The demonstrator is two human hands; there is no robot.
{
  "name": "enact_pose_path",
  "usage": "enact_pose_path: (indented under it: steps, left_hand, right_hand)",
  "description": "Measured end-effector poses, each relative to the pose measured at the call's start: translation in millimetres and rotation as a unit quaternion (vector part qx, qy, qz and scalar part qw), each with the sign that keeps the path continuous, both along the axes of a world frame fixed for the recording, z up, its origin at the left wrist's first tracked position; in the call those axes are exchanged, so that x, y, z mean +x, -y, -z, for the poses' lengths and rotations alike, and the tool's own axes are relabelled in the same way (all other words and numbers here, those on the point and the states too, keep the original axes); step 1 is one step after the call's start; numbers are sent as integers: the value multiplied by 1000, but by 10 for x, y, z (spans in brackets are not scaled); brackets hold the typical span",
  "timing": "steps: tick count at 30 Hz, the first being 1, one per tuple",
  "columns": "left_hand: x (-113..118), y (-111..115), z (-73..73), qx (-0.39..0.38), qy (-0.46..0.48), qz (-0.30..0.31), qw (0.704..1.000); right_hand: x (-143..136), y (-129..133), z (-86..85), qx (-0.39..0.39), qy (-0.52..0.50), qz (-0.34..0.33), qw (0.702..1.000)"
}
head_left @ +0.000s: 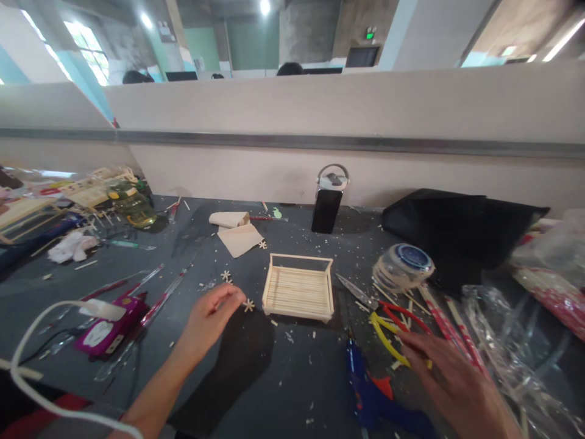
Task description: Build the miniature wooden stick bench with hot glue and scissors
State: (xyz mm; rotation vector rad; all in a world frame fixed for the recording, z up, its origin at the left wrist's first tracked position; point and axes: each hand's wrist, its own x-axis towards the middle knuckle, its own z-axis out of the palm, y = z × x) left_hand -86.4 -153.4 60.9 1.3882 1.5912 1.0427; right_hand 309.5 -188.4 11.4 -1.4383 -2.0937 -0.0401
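Observation:
My left hand (pixel 211 320) is closed in a pinch, with a small star-shaped wooden piece (pixel 248 305) at its fingertips. Just behind that hand lies another wooden star (pixel 226 276), and a further one (pixel 262 245) is by the brown paper. To the right, a small tray-like frame of thin wooden sticks (pixel 299 289) stands on the table, touched by neither hand. My right hand (pixel 450 372) has its fingers stretched out over the red and yellow handles of the scissors (pixel 388 329); whether they touch is unclear. A blue glue gun (pixel 365 384) lies left of that hand.
A dark table (pixel 292 378) carries scattered scraps. Behind are brown paper (pixel 240 238), a phone (pixel 327 210) leaning on a handled device, and a partition (pixel 256 174). A clear jar (pixel 402 268) and plastic wrappers are right; a purple power strip (pixel 103 329) with white cable is left.

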Motion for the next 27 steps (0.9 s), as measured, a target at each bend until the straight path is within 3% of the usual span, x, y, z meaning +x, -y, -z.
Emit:
enact_pose_path:
  steps: [4,6,11,17,22,24,27]
  left_hand:
    - [-148,-85,66,52,-145,-102,983]
    - [-207,-136,129,60,-197,-107,973]
    - [-313,-184,330,158,-294,85,939]
    - [-180,-160,429,124,-396,154,897]
    - [-170,-149,368,114,-338,168,919]
    - [-190,-135,332,105,-266,159,945]
    - [-163,-117,263,50,-102,83,990]
  right_hand:
    - [-173,226,-146,-5,-14,-18,1000]
    - [-226,268,-196,-9,-11,-30,999]
    - [-227,304,-161,37,10,-55,998]
    - [-218,385,-9,6,19,-35,999]
    - [-263,414,8,39,27,-35,998]
    - [-262,425,19,49,21,-35,998]
    - [-257,451,66,47,2,-22,999]
